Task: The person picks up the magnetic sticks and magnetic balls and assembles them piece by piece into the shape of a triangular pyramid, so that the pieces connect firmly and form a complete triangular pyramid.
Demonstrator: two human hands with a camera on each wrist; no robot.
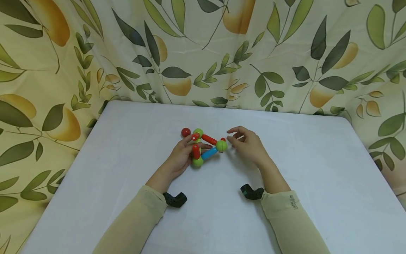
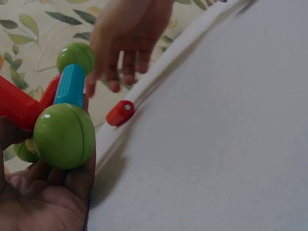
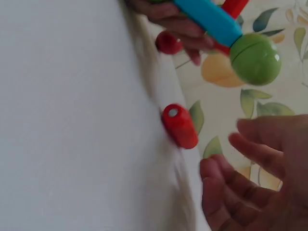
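Observation:
My left hand holds a toy frame of green balls joined by red rods and a blue rod, apparently magnetic building pieces. In the left wrist view its fingers lie under and around a green ball. Another green ball forms the frame's right corner. Just right of that corner hovers my right hand, fingers loosely bent with nothing between them. A loose red rod with a metal end lies on the table between the hands; the head view shows it mostly hidden behind the right green ball.
A red ball rests on the table behind my left hand. The white tabletop reaches back to a curtain printed with leaves and fruit. Black wrist devices sit at both sleeve cuffs.

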